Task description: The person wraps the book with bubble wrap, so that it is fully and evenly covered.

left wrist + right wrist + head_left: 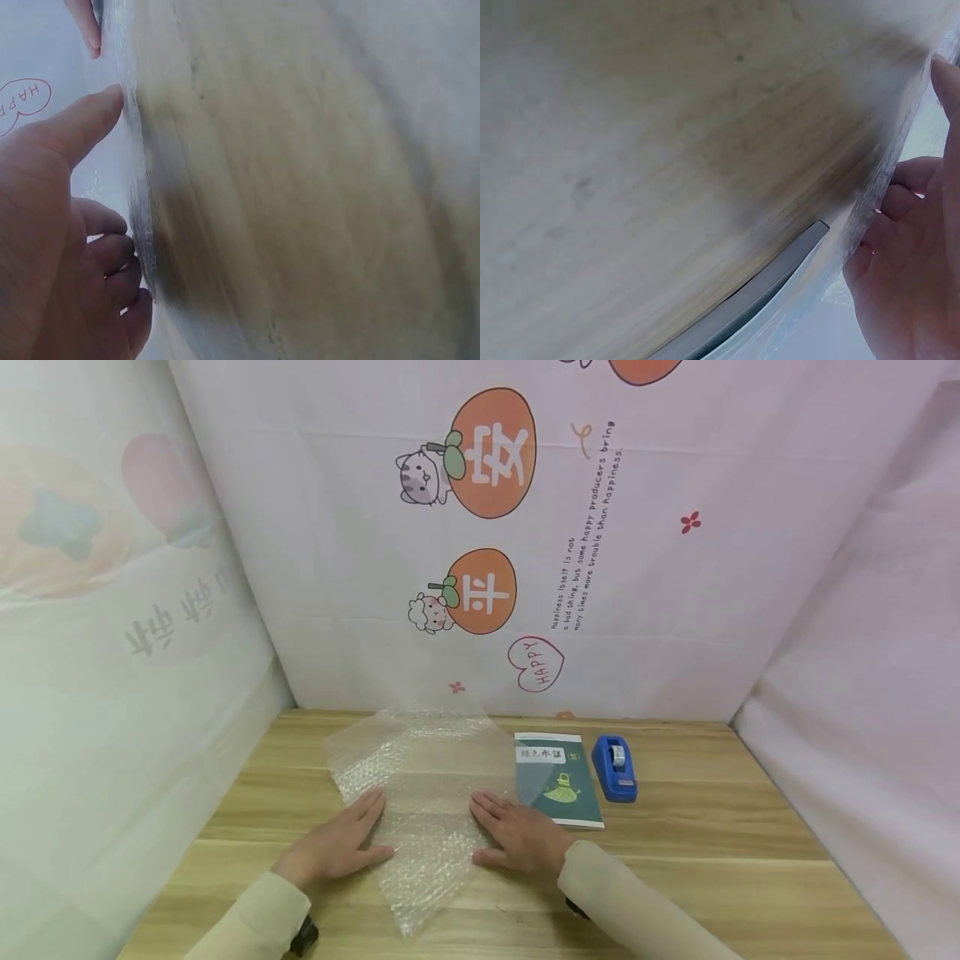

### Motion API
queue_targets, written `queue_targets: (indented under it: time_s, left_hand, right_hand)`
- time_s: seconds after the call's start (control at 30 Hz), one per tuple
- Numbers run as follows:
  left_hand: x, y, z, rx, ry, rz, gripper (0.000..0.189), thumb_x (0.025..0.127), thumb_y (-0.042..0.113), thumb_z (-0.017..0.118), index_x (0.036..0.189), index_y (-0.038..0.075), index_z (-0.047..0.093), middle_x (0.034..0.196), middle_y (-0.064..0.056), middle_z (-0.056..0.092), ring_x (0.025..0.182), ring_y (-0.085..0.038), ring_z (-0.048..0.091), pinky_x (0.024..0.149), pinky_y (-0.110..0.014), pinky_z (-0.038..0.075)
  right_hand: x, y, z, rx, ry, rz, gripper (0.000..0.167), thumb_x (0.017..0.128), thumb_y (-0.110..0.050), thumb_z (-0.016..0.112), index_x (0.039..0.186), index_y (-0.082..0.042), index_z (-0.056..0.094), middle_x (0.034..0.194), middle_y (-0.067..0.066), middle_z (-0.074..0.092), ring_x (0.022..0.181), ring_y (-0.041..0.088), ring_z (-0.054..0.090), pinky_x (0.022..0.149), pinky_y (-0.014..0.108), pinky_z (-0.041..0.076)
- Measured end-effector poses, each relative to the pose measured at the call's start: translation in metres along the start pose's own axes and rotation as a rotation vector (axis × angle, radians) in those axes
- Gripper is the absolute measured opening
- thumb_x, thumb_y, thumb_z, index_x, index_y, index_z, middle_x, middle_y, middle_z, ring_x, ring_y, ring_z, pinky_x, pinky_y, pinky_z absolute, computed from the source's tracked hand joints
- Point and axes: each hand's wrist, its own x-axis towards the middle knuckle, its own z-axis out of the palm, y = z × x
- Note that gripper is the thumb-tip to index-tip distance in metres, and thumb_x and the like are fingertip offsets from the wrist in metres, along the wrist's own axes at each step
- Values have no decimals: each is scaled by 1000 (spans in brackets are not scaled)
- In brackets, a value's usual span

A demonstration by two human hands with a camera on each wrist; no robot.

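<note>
A clear sheet of bubble wrap [427,810] lies on the wooden table, one corner pointing toward me. My left hand [337,843] rests on its left edge with fingers extended and thumb apart. On the opposite edge my right hand [521,833] lies with its fingers straight, pressing the sheet. A green booklet [581,789] with a white label is just beyond the right hand, and the sheet's right corner overlaps it. In the left wrist view the left hand [60,195] touches the wrap's edge; the right wrist view shows the right hand [919,225] against it.
A blue tape dispenser [615,768] with a roll in it stands right of the booklet. Printed white cloth [337,527] hangs behind the wooden table [712,827] and along both sides.
</note>
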Motion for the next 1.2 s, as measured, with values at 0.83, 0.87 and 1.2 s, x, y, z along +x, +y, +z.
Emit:
queue_targets:
  time_s: [0.83,0.87,1.2]
  left_hand:
    - [5,-5,-5,13,17,-114,91,105,48,61,159,-16,26,170,-36,19,159,-52,21,130,-63,23]
    - [6,-5,-6,17,15,-114,91,105,48,62,159,-16,27,170,-37,20,159,-53,22,130,-63,23]
    - [16,2,-22,-3,-2,-66,83,106,43,61,157,-16,32,167,-37,26,157,-53,27,130,-64,24]
  right_hand:
    - [23,6,-6,0,69,98,84,107,-60,50,165,-2,32,174,15,30,162,31,31,132,47,31]
    - [22,6,-8,24,69,101,84,107,-59,50,165,-2,31,174,15,29,162,32,30,132,48,31]
    - [-1,22,-37,176,93,185,80,109,-54,50,167,-3,27,176,14,24,163,33,28,131,50,31]
